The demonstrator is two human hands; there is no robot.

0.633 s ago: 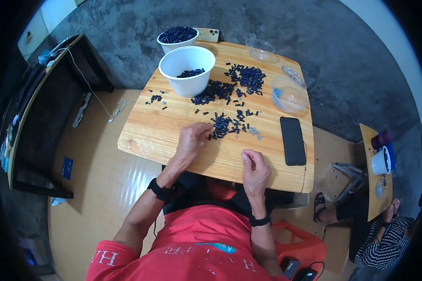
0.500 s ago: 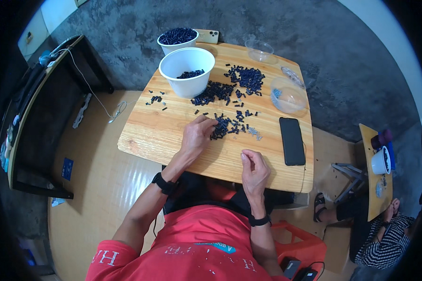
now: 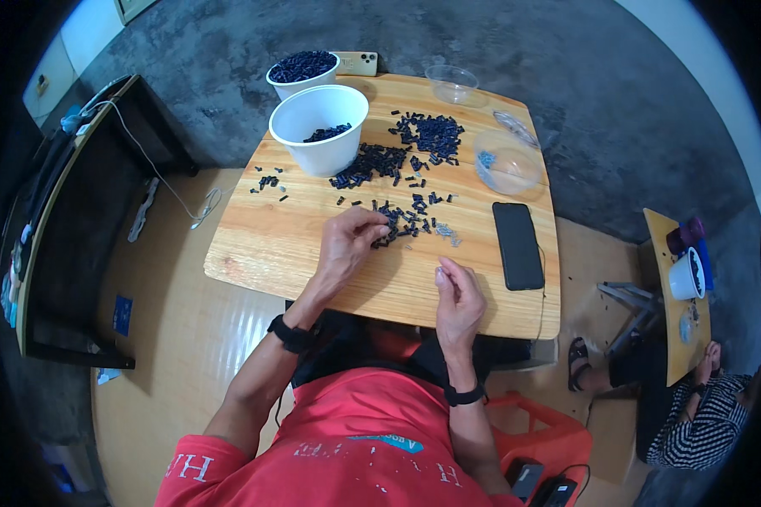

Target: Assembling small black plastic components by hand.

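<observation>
My left hand (image 3: 345, 245) is at the left edge of a loose near pile of small black cylindrical pieces (image 3: 410, 221), thumb and fingertips pinched together. Whatever sits between those fingertips is too small to make out. Closer to the table's front edge, my right hand (image 3: 462, 297) has its fingers curled and its thumb against the forefinger; anything within is hidden. A few small clear-grey pieces (image 3: 446, 232) lie at the pile's right. Behind it are two denser heaps of black pieces (image 3: 370, 162) and a white tub (image 3: 320, 127) with some inside.
A second white tub (image 3: 303, 68), heaped with black pieces, stands at the back beside an upright phone (image 3: 357, 63). Clear plastic bowls (image 3: 507, 165) are on the right, above a black phone (image 3: 518, 245) with a cable. Another person (image 3: 698, 418) sits at a small table far right.
The whole view has shifted slightly. My left hand stays at the near pile, its pinched fingers raised a little at the pile's edge. My right hand keeps nearly the same pose.
</observation>
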